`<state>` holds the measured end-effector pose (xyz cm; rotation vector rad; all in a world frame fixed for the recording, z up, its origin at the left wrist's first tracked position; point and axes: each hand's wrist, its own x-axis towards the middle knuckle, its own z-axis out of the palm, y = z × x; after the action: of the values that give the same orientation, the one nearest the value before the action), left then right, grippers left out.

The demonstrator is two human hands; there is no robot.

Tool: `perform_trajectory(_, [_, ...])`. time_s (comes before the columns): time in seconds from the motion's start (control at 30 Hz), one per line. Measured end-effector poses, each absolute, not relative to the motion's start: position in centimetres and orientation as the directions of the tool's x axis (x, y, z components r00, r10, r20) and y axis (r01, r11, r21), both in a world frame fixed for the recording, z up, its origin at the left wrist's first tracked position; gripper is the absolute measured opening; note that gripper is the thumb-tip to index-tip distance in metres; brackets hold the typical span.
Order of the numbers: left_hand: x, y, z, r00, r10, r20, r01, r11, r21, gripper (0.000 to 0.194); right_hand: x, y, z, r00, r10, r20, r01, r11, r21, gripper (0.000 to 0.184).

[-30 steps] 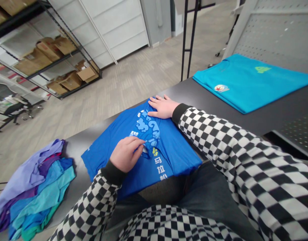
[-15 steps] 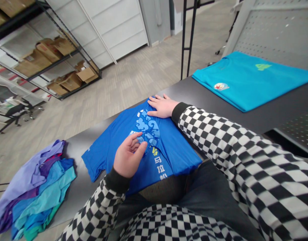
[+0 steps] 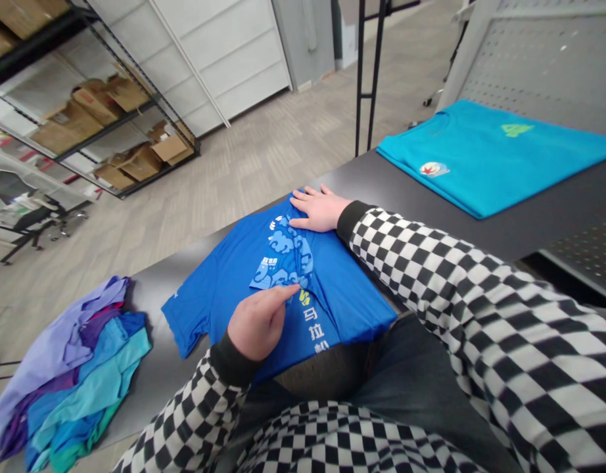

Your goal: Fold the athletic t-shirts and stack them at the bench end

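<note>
Blue shirt [image 3: 234, 256]: on table [image 3: 158, 348], w/ far side close to far edge and near hem over near edge, by the lap. Bare tabletop sits btwn shirt and clothes pile [image 3: 81, 374] to the left; more open room lies toward folded shirt [image 3: 505, 164] at right. R hand [image 3: 319, 211]: wide, flat on shirt near far edge. L hand [image 3: 258, 322]: narrow, fingertips by yellow print [image 3: 304, 299]; can't tell if cloth is pinched. Vs. prev. frame: L fingers have closed from a loose curl; white lettering [image 3: 270, 261] is more exposed. R hand unchanged.
</note>
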<state>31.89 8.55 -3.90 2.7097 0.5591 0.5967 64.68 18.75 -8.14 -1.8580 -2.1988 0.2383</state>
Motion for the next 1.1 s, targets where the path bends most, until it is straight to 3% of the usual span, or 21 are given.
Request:
perform_trajectory(0.13, [31.9, 6.8, -3.4, 0.774, 0.612, 0.161, 0.418, -0.686, 0.596, 0.027, 64.7, 18.7, -8.1, -0.157, 0.983, 0.091, 0.942, 0.177, -0.287, 0.092])
perform_trajectory(0.3, [31.8, 6.3, -3.7, 0.633, 0.774, 0.033, 0.474, -0.42, 0.774, 0.035, 64.7, 18.7, -8.1, -0.156, 0.984, 0.085, 0.942, 0.174, -0.288, 0.093])
perform_trajectory(0.43, [32.6, 7.0, -4.4, 0.602, 0.785, 0.146, 0.566, -0.549, 0.616, 0.05, 64.7, 18.9, -8.3, -0.152, 0.984, 0.088, 0.943, 0.171, -0.286, 0.093])
perform_trajectory(0.53, [33.3, 7.4, -4.7, 0.63, 0.743, 0.224, 0.598, -0.649, 0.47, 0.051, 64.8, 18.9, -8.4, -0.156, 0.984, 0.091, 0.94, 0.176, -0.292, 0.094])
perform_trajectory(0.6, [33.6, 7.6, -4.9, 0.637, 0.736, 0.228, 0.606, -0.662, 0.441, 0.051, 64.8, 18.8, -8.3, -0.158, 0.983, 0.098, 0.939, 0.18, -0.295, 0.094])
perform_trajectory(0.93, [34.2, 9.4, -3.8, 0.505, 0.829, 0.242, 0.573, -0.531, 0.624, 0.033, 64.6, 18.6, -7.9, -0.157, 0.984, 0.084, 0.942, 0.175, -0.288, 0.091])
perform_trajectory(1.1, [33.2, 9.7, -2.5, 0.615, 0.703, 0.356, 0.628, -0.71, 0.319, 0.037, 64.6, 18.7, -7.9, -0.15, 0.986, 0.074, 0.943, 0.166, -0.288, 0.091])
